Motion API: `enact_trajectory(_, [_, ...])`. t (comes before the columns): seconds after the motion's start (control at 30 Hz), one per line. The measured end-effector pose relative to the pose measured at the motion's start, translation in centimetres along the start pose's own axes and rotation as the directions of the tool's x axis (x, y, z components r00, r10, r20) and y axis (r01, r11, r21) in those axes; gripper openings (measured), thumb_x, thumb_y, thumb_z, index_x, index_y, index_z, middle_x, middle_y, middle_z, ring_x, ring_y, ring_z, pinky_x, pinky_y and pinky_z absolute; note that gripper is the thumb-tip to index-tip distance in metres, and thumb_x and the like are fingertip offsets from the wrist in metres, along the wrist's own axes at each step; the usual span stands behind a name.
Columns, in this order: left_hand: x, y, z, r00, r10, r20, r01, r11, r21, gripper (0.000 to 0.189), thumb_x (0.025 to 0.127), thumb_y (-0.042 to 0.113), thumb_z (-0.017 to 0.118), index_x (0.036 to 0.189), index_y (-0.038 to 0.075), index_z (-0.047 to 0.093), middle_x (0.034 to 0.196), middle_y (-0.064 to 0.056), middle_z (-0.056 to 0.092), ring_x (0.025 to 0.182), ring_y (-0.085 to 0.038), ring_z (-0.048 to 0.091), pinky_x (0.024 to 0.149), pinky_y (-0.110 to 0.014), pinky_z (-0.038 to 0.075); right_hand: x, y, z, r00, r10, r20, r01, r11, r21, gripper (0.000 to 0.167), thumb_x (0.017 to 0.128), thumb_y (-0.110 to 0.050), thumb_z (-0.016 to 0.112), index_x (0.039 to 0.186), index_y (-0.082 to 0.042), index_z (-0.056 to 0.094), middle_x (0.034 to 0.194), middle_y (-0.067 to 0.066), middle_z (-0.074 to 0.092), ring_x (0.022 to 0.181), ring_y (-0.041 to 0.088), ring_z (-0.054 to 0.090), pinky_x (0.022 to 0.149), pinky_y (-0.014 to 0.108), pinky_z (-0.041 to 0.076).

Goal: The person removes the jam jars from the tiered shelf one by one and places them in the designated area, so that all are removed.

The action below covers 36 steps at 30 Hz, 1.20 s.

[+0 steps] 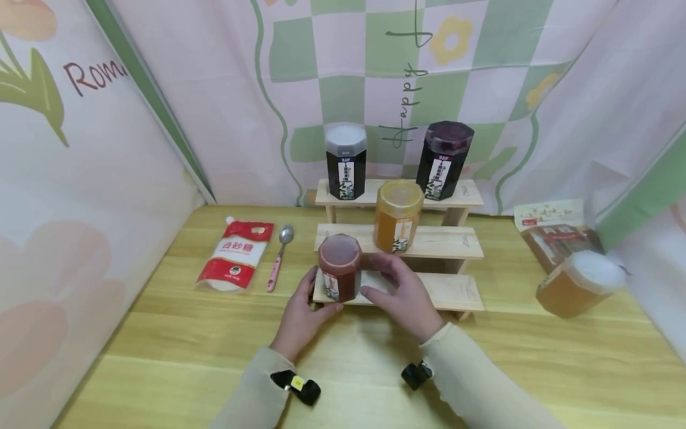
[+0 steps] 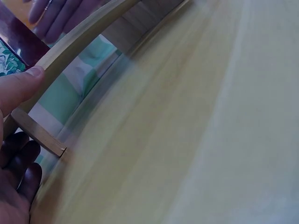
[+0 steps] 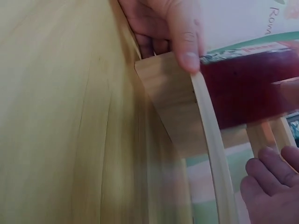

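A red-brown jar (image 1: 340, 268) with a translucent lid stands at the left end of the lowest step of a wooden stepped rack (image 1: 445, 292). My left hand (image 1: 302, 316) holds that end of the step. In the left wrist view its thumb (image 2: 28, 81) lies on the front edge, with curled fingers beside the leg below. The right wrist view shows the jar (image 3: 252, 84) close to that thumb. Just right of the jar, my right hand (image 1: 404, 295) is held with relaxed fingers, holding nothing; a gap separates its fingers from the jar in the right wrist view.
A yellow jar (image 1: 399, 217) stands on the middle step, two dark jars (image 1: 346, 164) (image 1: 445, 161) on the top one. A red-and-white sugar bag (image 1: 236, 256) and a spoon (image 1: 280, 257) lie left. At right are an amber jar (image 1: 579, 283) and a brown pouch (image 1: 560, 235).
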<state>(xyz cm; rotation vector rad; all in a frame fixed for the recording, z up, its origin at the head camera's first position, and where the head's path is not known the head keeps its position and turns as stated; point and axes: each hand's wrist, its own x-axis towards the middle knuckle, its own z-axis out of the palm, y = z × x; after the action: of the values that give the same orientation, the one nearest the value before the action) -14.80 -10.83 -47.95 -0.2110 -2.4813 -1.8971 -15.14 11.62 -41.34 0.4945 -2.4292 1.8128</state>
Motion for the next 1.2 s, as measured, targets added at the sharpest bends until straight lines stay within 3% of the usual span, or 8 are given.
enact_trajectory(0.23, [0.1, -0.1, 0.0, 1.0, 0.019, 0.005, -0.019, 1.0, 0.015, 0.096, 0.082, 0.024, 0.085, 0.158, 0.01, 0.029, 0.152, -0.012, 0.047, 0.14, -0.029, 0.044, 0.116, -0.049, 0.035, 0.9, -0.1, 1.9, 0.997, 0.046, 0.069, -0.043, 0.998, -0.037, 0.076, 0.075, -0.011, 0.088, 0.14, -0.001, 0.05, 0.138, 0.018, 0.058, 0.131, 0.031, 0.054, 0.113, 0.042, 0.041])
enact_trajectory(0.57, [0.0, 0.0, -0.1, 1.0, 0.006, -0.008, -0.006, 1.0, 0.031, 0.092, 0.083, 0.019, 0.084, 0.157, 0.011, 0.03, 0.152, -0.011, 0.048, 0.14, -0.025, 0.044, 0.115, -0.046, 0.037, 1.2, -0.9, 4.5, 0.991, 0.113, -0.067, -0.118, 0.989, -0.084, 0.08, 0.071, -0.024, 0.093, 0.135, -0.004, 0.049, 0.132, 0.014, 0.062, 0.124, 0.027, 0.058, 0.108, 0.045, 0.046])
enact_trajectory(0.9, [0.0, -0.3, -0.4, 1.0, 0.001, 0.006, -0.001, 0.999, 0.038, 0.091, 0.085, 0.02, 0.082, 0.158, 0.009, 0.029, 0.153, -0.014, 0.046, 0.139, -0.028, 0.044, 0.115, -0.047, 0.037, 0.6, -0.5, 4.6, 0.99, 0.078, -0.114, -0.086, 0.994, -0.066, 0.08, 0.07, -0.021, 0.092, 0.139, -0.007, 0.053, 0.131, 0.01, 0.064, 0.123, 0.026, 0.06, 0.105, 0.041, 0.05])
enact_trajectory(1.2, [0.0, 0.0, -0.4, 1.0, -0.011, 0.009, 0.011, 0.999, 0.049, 0.088, 0.086, 0.013, 0.078, 0.158, 0.008, 0.028, 0.154, -0.016, 0.044, 0.14, -0.031, 0.043, 0.116, -0.047, 0.035, -1.1, -0.9, 3.4, 0.989, 0.093, -0.115, -0.094, 0.996, -0.003, 0.08, 0.069, -0.019, 0.093, 0.137, -0.007, 0.053, 0.131, 0.01, 0.063, 0.122, 0.024, 0.06, 0.101, 0.036, 0.052])
